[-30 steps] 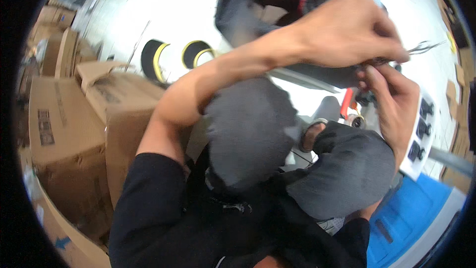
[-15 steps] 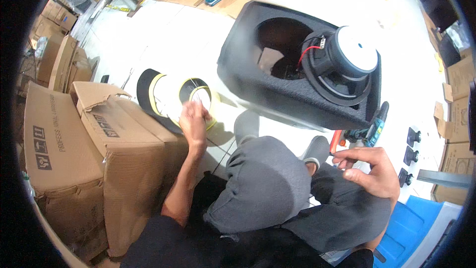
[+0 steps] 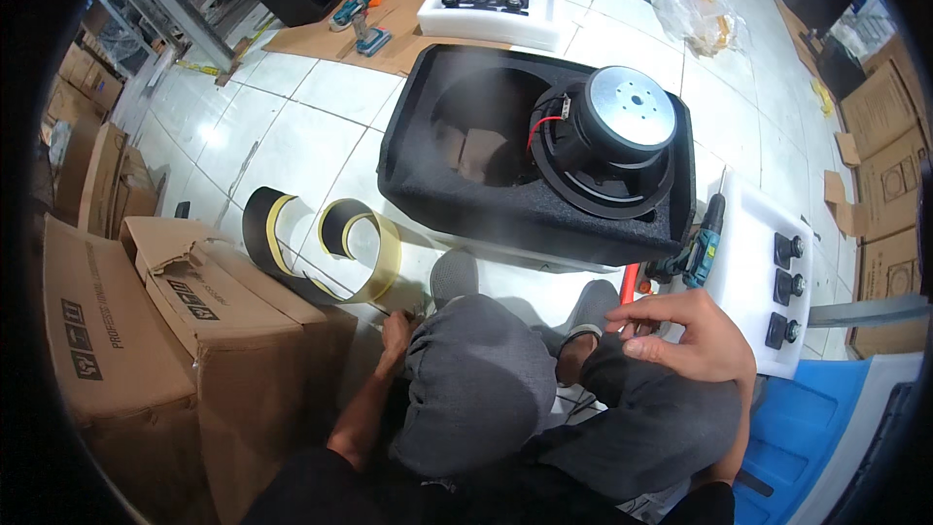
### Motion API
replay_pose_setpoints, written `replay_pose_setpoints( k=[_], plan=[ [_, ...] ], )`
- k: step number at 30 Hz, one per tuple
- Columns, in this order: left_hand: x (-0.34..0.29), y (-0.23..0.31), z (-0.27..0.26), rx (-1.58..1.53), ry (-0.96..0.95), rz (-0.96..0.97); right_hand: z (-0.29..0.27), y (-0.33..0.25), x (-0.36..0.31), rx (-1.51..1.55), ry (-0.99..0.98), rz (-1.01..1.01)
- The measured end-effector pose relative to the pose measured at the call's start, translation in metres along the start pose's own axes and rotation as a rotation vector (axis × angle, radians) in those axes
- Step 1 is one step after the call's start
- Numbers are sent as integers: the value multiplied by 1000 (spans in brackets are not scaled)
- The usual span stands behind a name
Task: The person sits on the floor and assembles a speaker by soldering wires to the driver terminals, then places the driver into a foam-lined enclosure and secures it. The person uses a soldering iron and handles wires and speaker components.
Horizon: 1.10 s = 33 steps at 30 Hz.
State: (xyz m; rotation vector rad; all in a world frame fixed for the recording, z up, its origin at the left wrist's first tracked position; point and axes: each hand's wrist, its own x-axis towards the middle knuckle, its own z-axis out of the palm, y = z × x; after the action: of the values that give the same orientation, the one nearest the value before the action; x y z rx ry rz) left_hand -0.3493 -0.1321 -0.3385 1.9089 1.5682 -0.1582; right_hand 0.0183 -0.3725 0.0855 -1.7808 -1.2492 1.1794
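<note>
My left hand [image 3: 396, 334] is low by the floor, beside my left knee, its fingers closed. A thin item shows at the fingertips, too small to name. Close to it a strip of black foam tape with yellow backing [image 3: 379, 267] stands on edge in loose curls. Over my right knee, my right hand [image 3: 695, 335] has thumb and fingers pinched together on a thin white stick, perhaps a cigarette. Ahead of me lies a black speaker cabinet [image 3: 408, 156] with a round opening. A speaker driver [image 3: 627, 126] rests magnet-up on its right part, a red wire [image 3: 544, 122] attached.
Cardboard boxes [image 3: 253, 321] crowd the left side. A cordless drill [image 3: 705, 248] lies right of the cabinet, by a white foam tray [image 3: 753, 282] holding black fittings. Another foam tray [image 3: 491, 24] and a second drill [image 3: 369, 34] lie farther back. A blue container [image 3: 807, 428] stands at right.
My left hand has left the curled foam tape and dropped toward the floor by my knee. The view has shifted; my right hand keeps its pinch over my right knee.
</note>
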Motion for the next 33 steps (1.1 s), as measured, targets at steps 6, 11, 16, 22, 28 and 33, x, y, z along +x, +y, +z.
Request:
replay_pose_setpoints(
  k=[6, 11, 16, 22, 28, 33],
  plan=[
    [7, -24, 12, 136, -30, -28, -1, 1, 0, 3, 5, -9],
    [-22, 57, -72, -287, 354, 104, -3, 1, -4, 25, 22, -8],
    [-92, 195, -212, -777, 278, 212, -4, -2, -6, 12, 41, 21],
    [-145, 333, -261, -750, 138, 872, 3, -4, -7, 107, 101, 57],
    [-113, 465, -232, -101, 350, 1556, 6, -1, -10, 157, 131, 75],
    [-93, 498, -197, 251, 386, 1436, 6, 2, -12, 134, 131, 89]
  ],
)
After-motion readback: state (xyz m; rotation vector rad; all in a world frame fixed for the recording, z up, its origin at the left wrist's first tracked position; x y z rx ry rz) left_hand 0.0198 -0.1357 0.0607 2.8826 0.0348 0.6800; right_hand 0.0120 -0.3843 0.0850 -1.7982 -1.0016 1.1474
